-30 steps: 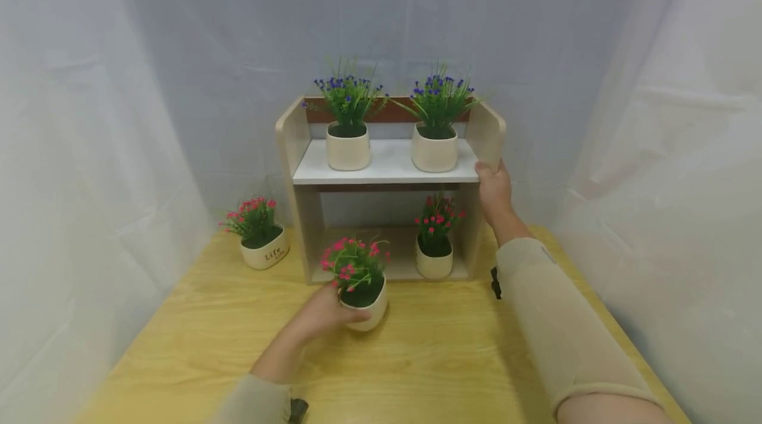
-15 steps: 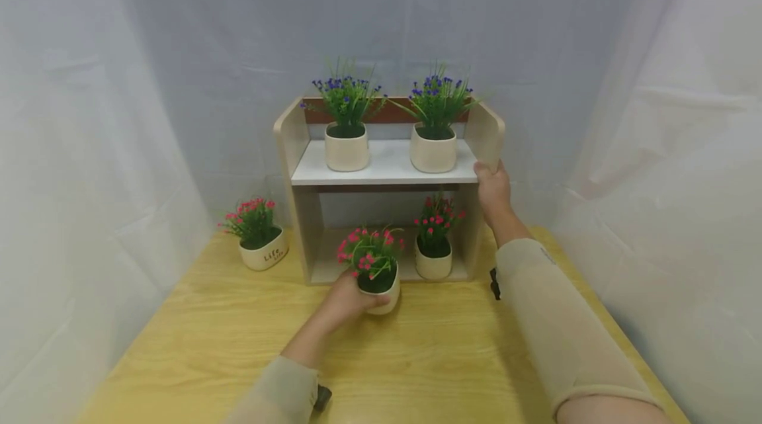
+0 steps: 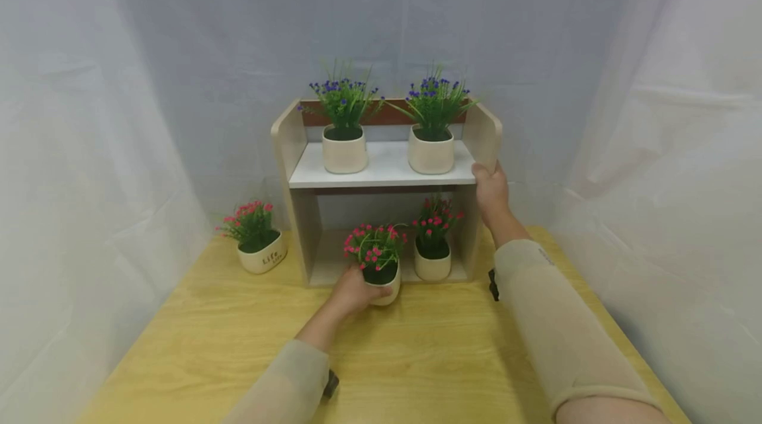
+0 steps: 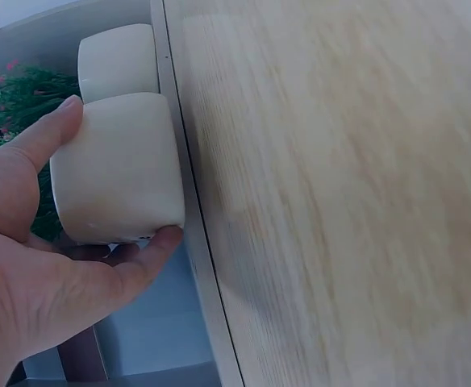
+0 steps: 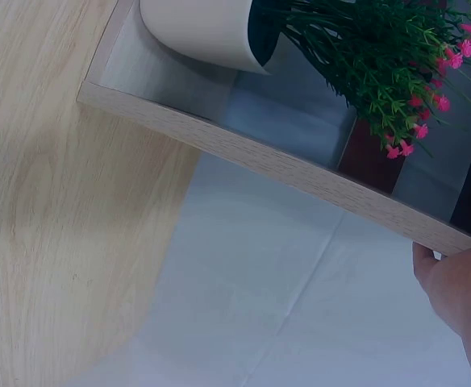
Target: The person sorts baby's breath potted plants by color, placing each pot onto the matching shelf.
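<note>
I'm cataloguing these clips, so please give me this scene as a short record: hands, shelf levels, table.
left hand: grips a pink plant at the lower level's front; whether the pot rests there is unclear
right hand: holds the shelf by its right side
upper level: left blue plant, right blue plant
lower level: potted pink flowers, right side
table: "Life" pot, left of shelf

**Hidden and cropped**

In your head view, the rounded cream pot with pink flowers [image 4: 121, 169] hides fingers of your left grip [image 3: 352, 290]. The right wrist view crops your right grip [image 5: 465, 290] and, at its top, another rounded cream pot [image 5: 203, 28]. A mark [image 3: 546, 256] on your right beige cloth sleeve [image 3: 556, 325] is unreadably small.
</note>
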Available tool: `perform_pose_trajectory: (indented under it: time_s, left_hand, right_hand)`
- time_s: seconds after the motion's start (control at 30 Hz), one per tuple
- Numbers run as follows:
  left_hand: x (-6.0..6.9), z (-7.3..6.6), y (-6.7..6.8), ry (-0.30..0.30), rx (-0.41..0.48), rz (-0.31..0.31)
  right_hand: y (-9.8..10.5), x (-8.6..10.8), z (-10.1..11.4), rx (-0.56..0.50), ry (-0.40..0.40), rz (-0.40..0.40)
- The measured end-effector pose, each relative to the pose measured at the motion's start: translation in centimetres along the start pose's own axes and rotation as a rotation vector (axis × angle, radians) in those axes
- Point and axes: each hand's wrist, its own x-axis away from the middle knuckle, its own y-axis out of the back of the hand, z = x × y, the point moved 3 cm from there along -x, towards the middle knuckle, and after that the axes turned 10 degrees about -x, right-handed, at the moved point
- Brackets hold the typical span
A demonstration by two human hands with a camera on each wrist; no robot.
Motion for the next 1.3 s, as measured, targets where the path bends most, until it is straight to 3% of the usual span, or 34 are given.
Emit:
perform_pose_trajectory:
  time_s: [0.17,0.5,1.3]
  left_hand:
    - [-0.5,-0.1,-0.1,0.010,0.048,-0.028]
    - [-1.3,0.0,-0.7,0.150,0.090,-0.001]
    - [-2.8,-0.5,-1.6,0.191,0.094,0.026]
  right_hand:
    - [-0.1,0.0,0.1,-0.002,0.006,0.006]
    - [-0.2,-0.1,0.3,-0.033,0.017,-0.011]
    - [0.0,0.1,-0.1,0.013,0.002,-0.006]
